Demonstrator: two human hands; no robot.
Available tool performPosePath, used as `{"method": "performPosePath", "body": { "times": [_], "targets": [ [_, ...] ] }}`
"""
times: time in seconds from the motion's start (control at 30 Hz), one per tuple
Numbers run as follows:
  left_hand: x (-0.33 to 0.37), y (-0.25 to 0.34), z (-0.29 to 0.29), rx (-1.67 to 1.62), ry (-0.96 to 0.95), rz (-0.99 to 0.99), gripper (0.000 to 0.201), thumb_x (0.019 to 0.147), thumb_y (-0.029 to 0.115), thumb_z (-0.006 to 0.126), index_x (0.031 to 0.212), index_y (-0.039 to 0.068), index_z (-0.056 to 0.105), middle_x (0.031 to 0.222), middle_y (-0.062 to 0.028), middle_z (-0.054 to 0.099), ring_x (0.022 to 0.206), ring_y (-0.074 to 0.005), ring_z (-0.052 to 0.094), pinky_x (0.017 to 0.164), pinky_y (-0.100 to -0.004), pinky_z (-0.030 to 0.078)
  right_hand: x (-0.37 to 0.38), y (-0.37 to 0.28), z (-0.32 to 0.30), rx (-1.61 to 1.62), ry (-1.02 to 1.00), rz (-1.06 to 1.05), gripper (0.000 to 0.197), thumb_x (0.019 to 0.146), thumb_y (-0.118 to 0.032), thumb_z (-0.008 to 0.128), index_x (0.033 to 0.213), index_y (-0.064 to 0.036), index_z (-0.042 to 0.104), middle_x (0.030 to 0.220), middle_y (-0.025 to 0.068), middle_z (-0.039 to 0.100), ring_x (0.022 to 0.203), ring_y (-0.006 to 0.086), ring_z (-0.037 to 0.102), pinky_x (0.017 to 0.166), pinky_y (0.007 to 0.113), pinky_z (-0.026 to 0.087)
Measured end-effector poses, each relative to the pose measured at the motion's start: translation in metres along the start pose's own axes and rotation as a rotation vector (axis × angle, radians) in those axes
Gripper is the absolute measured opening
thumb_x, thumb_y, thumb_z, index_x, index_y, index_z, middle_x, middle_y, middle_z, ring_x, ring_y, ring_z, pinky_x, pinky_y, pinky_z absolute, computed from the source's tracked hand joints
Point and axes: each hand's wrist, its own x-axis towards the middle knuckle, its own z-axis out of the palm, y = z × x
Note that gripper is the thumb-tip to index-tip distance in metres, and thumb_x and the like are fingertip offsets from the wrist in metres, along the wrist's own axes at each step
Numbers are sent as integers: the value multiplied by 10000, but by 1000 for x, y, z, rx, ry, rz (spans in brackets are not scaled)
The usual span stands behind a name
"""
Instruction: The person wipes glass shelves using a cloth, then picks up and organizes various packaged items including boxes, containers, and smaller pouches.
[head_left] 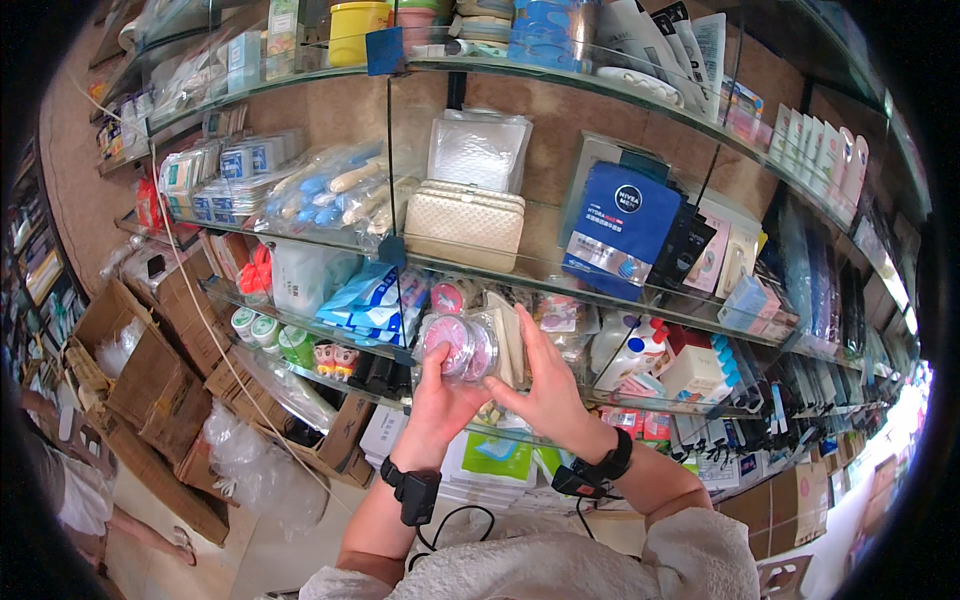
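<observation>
The left hand (440, 400) grips a clear plastic pack of round pink discs (458, 346) from below, fingers closed around it. The right hand (545, 385) presses its flat, open fingers against the pack's right side. The pack sits just below the cream quilted clutch (464, 222), in front of the glass shelf (600, 282).

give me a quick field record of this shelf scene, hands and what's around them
setting: shop with glass shelves packed with goods
left hand: holds a clear wrapped pack of round pink items from below
right hand: open palm pressed on the pack's right side
wrists: black bands on both
shelf above hands: cream textured clutch boxes, dark blue packet
left of hands: blue-and-white pouches, small green-capped jars
floor left: cardboard boxes
</observation>
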Motion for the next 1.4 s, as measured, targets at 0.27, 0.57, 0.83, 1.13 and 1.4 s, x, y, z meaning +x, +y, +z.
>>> {"method": "performPosePath", "body": {
  "times": [0.27, 0.57, 0.83, 1.13, 1.4],
  "targets": [
    [-6, -2, -5, -26, -54, -58, 496, 902, 357, 416, 1316, 98, 326, 1306, -92, 415, 1194, -268, 411, 975, -521, 331, 4, 15, -10, 347, -148, 209, 615, 864, -228, 549, 1357, -33, 240, 1147, 185, 530, 1000, 291, 550, 844, 359, 414],
    [-5, -7, -2, 15, -64, -33, 567, 847, 293, 489, 1361, 194, 272, 1348, -107, 365, 1248, -295, 347, 1015, -517, 274, 7, 23, 3, 583, -6, 292, 465, 879, -193, 529, 1272, -15, 358, 1129, 151, 521, 1019, 181, 525, 846, 300, 418],
    [-10, -4, -2, -45, -133, -35, 621, 793, 219, 551, 1353, 210, 282, 1358, -126, 340, 1250, -332, 336, 1005, -567, 267, 10, 15, -5, 783, -61, 277, 472, 860, -118, 562, 1268, -8, 354, 1174, 100, 504, 1043, 147, 502, 867, 278, 417],
    [-16, -8, -18, -88, -132, -44, 660, 763, 148, 586, 1350, 185, 286, 1324, -125, 371, 1225, -336, 369, 981, -573, 303, 12, 12, -11, 1141, -83, 515, 414, 876, -49, 520, 1254, -7, 354, 1193, 103, 494, 1084, 133, 473, 909, 286, 393],
    [-23, -13, -14, -55, -175, -72, 669, 764, 131, 597, 1355, 124, 284, 1268, -118, 429, 1171, -298, 439, 963, -493, 369, 15, 29, -15, 816, -23, 385, 414, 874, -28, 504, 1252, -3, 339, 1039, 108, 601, 917, 130, 566, 785, 244, 450]
  ]
}}
